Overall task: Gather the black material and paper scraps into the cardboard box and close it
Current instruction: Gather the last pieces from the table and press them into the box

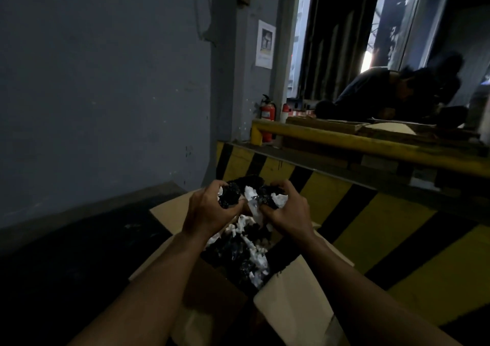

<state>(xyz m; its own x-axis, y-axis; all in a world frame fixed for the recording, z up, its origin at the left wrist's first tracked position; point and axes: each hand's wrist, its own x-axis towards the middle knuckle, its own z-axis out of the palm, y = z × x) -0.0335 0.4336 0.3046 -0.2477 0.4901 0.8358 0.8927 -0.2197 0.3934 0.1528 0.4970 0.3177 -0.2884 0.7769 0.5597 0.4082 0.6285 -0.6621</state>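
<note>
Working in a dim loading bay, a person stands over one open cardboard box [291,300] at the lower centre of the frame, its flaps spread outward so that loose waste can drop straight in. At least three flaps show: one pale flap toward the lower right, one at the left behind the forearm, one folded down in front; a fourth cannot be made out. Behind the box, across the centre and right of the frame, runs one yellow-and-black striped barrier [331,200] topped by one yellow rail [344,139], and beyond it, at the upper right, a second person [392,91] bends low over flat boards.

Inside the box lies a heap of black material [233,253] shot through with white paper scraps [254,255], too tangled to count piece by piece. Two hands hover together above that heap, near the box's far edge, apparently so that whatever falls lands inside. The left hand [209,210] has its fingers curled tight around one clump of black material with a little white showing; the right hand [283,210] grips a second clump, black mixed with a crumpled white scrap. The two handfuls nearly touch. Judging by the open flaps, gathering is well along, closing not yet begun.

Two red fire extinguishers [268,112] stand against the wall at centre, under one small notice [265,44].
</note>
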